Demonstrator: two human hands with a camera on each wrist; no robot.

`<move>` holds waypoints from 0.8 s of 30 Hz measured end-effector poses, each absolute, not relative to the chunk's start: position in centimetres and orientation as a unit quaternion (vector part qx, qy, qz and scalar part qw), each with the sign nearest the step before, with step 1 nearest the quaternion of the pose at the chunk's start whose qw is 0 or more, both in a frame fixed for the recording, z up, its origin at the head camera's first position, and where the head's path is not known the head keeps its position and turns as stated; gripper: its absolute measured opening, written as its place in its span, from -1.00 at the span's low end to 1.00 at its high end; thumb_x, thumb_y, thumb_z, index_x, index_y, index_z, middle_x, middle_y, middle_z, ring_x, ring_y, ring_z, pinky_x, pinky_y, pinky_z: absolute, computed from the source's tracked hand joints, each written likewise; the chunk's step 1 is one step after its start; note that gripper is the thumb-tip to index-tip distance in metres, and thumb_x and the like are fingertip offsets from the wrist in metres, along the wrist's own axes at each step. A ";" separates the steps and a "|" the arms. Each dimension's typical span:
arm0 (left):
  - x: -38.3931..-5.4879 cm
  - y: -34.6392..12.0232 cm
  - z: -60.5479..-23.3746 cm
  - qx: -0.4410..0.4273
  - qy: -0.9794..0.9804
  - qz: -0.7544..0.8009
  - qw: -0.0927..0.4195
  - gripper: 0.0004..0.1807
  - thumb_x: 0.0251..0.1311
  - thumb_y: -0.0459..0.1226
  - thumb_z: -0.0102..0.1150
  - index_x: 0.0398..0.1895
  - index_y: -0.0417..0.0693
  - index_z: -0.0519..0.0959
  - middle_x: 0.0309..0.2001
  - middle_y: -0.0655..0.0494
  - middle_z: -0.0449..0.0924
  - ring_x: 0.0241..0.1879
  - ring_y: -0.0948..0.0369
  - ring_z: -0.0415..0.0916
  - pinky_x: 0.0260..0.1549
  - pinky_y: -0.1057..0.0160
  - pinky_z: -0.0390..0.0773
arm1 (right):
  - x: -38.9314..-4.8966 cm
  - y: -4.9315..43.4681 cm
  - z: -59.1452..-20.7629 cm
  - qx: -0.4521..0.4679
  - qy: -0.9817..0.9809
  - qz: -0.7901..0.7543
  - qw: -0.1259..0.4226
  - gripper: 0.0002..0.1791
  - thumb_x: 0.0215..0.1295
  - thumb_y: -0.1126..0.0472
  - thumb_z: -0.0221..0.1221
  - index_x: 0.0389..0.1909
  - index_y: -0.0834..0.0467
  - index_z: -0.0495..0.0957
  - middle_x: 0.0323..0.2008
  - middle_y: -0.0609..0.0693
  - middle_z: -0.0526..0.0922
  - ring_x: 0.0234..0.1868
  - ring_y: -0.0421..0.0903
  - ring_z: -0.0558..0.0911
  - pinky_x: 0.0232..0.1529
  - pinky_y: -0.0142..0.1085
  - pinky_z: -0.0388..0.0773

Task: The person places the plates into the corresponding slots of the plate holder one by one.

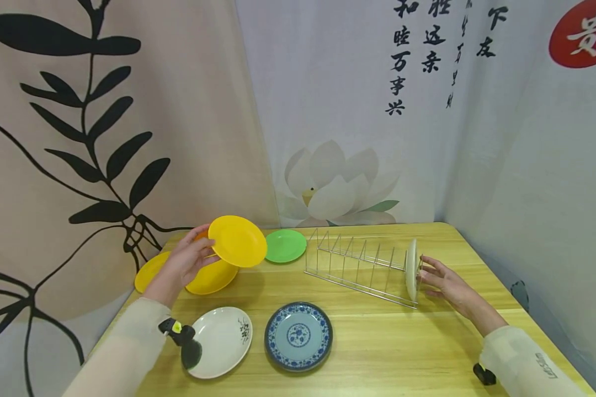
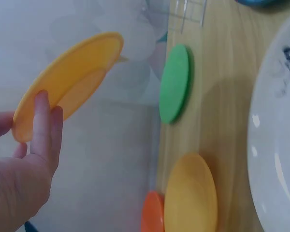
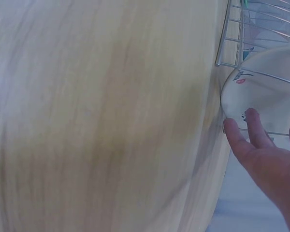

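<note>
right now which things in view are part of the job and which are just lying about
Part of the job, it seems:
left hand, holding a yellow plate
right hand, at the racked white plate
rack

Just lying about, apparently:
green plate
two more yellow plates
orange plate
blue plate
unracked white plate

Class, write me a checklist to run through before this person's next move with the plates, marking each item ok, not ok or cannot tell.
1. Raised yellow plate gripped: ok, the left hand pinches its edge.
2. White plate upright in the wire rack: ok, at the rack's right end.
3. Right hand clear of that plate: not ok, its fingers are right at it.
4. White plate steady if left alone: cannot tell.
5. Blue-patterned plate racked: not ok, it lies on the table.
</note>
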State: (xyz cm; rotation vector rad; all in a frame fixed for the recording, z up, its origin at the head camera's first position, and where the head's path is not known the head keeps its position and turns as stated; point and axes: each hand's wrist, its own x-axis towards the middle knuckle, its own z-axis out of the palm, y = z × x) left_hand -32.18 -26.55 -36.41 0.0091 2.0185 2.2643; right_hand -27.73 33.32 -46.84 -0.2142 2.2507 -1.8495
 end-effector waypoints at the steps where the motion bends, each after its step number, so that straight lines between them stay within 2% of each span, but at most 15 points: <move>1: -32.3 -26.0 -36.3 0.002 0.665 0.745 0.053 -0.34 0.43 -0.36 0.05 0.52 -0.01 0.09 0.20 -0.02 0.37 -0.08 0.15 0.63 -0.04 0.17 0.64 | -27.7 33.3 -46.8 -0.074 0.765 -0.630 0.111 -0.16 0.58 0.11 -0.05 0.55 0.27 -0.39 0.48 0.48 -0.21 0.42 0.45 0.05 0.31 0.34 0.17; 9: -33.7 -22.3 -35.8 0.023 0.668 0.742 0.055 -0.37 0.41 -0.36 0.08 0.49 -0.01 0.15 0.09 -0.04 0.47 -0.12 0.10 0.63 -0.02 0.13 0.64 | -27.7 33.4 -47.0 -0.076 0.769 -0.625 0.108 -0.16 0.58 0.11 -0.05 0.55 0.27 -0.38 0.48 0.48 -0.20 0.41 0.46 0.06 0.31 0.34 0.17; 17: -34.2 -18.5 -35.9 0.040 0.658 0.748 0.070 -0.38 0.39 -0.37 0.10 0.47 0.01 0.20 -0.04 -0.04 0.57 -0.20 0.11 0.64 -0.10 0.16 0.68 | -27.6 33.5 -46.9 -0.073 0.770 -0.624 0.107 -0.15 0.58 0.07 -0.04 0.55 0.27 -0.38 0.48 0.48 -0.21 0.42 0.46 0.04 0.32 0.34 0.13; 24: -34.8 -15.1 -36.5 0.045 0.634 0.766 0.093 -0.40 0.35 -0.43 0.12 0.43 0.01 0.25 -0.04 -0.10 0.58 -0.19 0.05 0.65 -0.15 0.10 0.69 | -27.6 33.4 -46.8 -0.068 0.769 -0.626 0.110 -0.16 0.58 0.08 -0.06 0.56 0.25 -0.38 0.49 0.46 -0.21 0.43 0.45 0.03 0.33 0.36 0.11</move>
